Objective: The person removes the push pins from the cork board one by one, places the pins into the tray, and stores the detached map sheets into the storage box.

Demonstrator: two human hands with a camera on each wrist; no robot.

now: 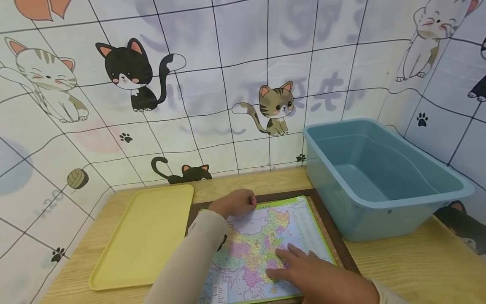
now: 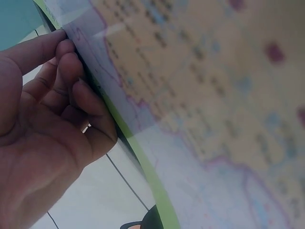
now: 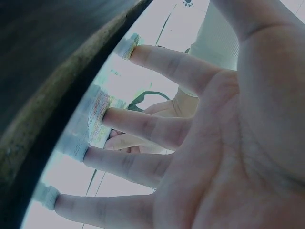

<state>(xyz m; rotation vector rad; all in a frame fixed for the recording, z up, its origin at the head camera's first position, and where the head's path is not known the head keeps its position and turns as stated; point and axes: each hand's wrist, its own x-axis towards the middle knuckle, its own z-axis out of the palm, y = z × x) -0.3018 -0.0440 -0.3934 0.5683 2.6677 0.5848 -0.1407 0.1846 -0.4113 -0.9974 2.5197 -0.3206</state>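
A printed map (image 1: 250, 249) with a light green border lies on a brown-framed board (image 1: 334, 230) in the head view. At the map's far edge, my left hand (image 1: 237, 202) has its fingers bent. The left wrist view shows the thumb and index fingertip of the left hand (image 2: 52, 105) together, pinching the edge of the map (image 2: 190, 95). My right hand (image 1: 317, 270) lies over the map's near right part with its fingers spread. In the right wrist view, straight fingertips of the right hand (image 3: 190, 143) touch the glossy map surface.
A yellow tray (image 1: 146, 236) lies left of the board on the wooden table (image 1: 417, 261). A deep blue-grey plastic tub (image 1: 364, 211) stands at the right, close to the board's corner. Behind the table hangs a white gridded backdrop (image 1: 212, 93) with cartoon cats.
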